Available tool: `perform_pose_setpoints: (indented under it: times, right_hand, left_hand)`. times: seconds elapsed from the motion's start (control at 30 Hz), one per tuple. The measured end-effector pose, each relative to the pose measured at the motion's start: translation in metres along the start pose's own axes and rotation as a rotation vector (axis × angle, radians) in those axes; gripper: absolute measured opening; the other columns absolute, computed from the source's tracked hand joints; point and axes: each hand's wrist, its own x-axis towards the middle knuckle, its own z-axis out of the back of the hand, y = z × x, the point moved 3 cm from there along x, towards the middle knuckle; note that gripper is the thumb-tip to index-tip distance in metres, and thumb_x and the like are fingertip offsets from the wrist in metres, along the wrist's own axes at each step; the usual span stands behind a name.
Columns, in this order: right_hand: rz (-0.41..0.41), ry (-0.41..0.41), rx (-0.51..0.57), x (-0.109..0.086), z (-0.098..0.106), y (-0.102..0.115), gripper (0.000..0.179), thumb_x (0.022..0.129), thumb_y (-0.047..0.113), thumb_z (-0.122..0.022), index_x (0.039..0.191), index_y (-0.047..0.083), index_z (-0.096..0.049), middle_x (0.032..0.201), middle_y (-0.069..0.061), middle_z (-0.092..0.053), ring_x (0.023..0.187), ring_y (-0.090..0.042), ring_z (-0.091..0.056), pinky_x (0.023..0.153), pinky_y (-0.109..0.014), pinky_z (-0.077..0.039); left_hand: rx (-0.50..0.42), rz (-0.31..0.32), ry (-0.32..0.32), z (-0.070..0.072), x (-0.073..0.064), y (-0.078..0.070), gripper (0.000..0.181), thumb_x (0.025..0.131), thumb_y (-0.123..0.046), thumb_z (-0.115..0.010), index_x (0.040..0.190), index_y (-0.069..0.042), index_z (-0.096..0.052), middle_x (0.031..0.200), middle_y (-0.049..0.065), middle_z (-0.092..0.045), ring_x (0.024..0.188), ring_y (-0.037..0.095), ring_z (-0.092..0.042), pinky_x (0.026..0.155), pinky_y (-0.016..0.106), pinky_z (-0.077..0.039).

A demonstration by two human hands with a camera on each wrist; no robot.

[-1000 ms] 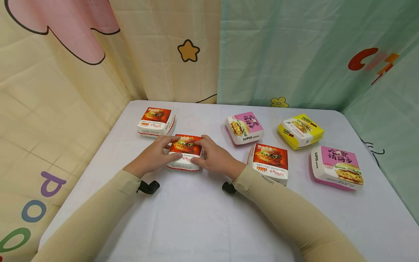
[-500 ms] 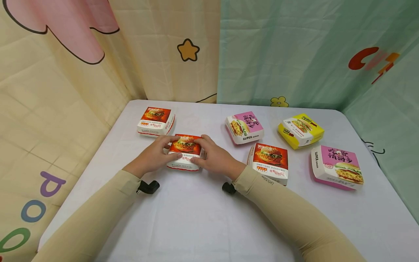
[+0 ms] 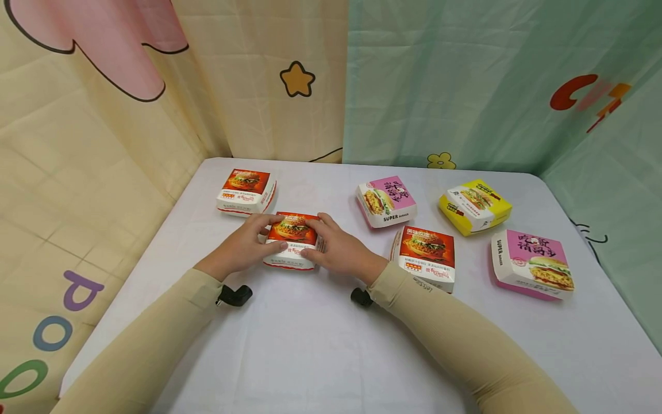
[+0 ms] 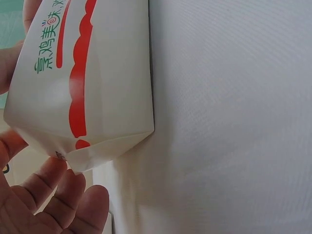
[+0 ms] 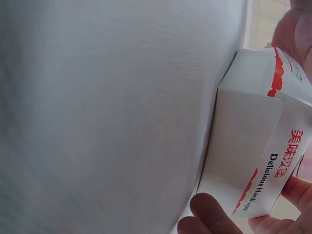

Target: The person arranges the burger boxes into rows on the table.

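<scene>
1. Nearest, over on the right: spot a pink-topped box (image 3: 535, 259), with a red-topped box (image 3: 428, 247) to its left.
2. Left of those, see the held burger box (image 3: 292, 230), seemingly flat on the white tablecloth (image 3: 310, 339), grasped by the left hand (image 3: 240, 246) and right hand (image 3: 343, 246) from either side.
3. Probably just at the grip-and-steady step; for any lift or slide, squeeze evenly, imo.
4. Farther back: a yellow box (image 3: 476, 206) right, another pink-topped box (image 3: 388, 201) mid, another red-topped box (image 3: 245, 187) left.
</scene>
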Motion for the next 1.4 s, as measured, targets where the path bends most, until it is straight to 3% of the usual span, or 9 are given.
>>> perform_pose_setpoints:
  times: [0.93, 1.17, 1.4]
  right_hand:
    - [0.005, 0.002, -0.019, 0.0009, -0.0006, -0.0001, 0.076, 0.101, 0.046, -0.069, 0.164, 0.02, -0.036, 0.168, -0.004, -0.027, 0.137, -0.026, -0.053, 0.113, -0.047, -0.049]
    - [0.038, -0.015, -0.008, -0.0004, -0.0001, 0.0006, 0.073, 0.1, 0.043, -0.071, 0.162, 0.018, -0.04, 0.162, -0.004, -0.033, 0.131, -0.025, -0.056, 0.108, -0.046, -0.052]
    - [0.036, -0.01, 0.001, -0.0011, 0.0, 0.0007, 0.074, 0.1, 0.044, -0.07, 0.162, 0.018, -0.039, 0.164, -0.004, -0.032, 0.133, -0.025, -0.054, 0.111, -0.046, -0.05]
  left_hand:
    - [-0.014, -0.002, -0.003, -0.0005, -0.0016, -0.0031, 0.067, 0.097, -0.037, -0.076, 0.155, -0.016, -0.049, 0.151, 0.017, -0.043, 0.133, 0.038, -0.052, 0.106, 0.054, -0.05]
    - [-0.026, 0.003, 0.004, -0.0004, -0.0013, -0.0034, 0.067, 0.096, -0.039, -0.076, 0.153, -0.015, -0.05, 0.15, 0.016, -0.044, 0.131, 0.037, -0.052, 0.104, 0.052, -0.052]
    - [-0.009, 0.008, 0.011, 0.0013, -0.0008, -0.0038, 0.068, 0.096, -0.044, -0.076, 0.153, -0.016, -0.051, 0.147, 0.016, -0.046, 0.13, 0.035, -0.051, 0.101, 0.051, -0.052]
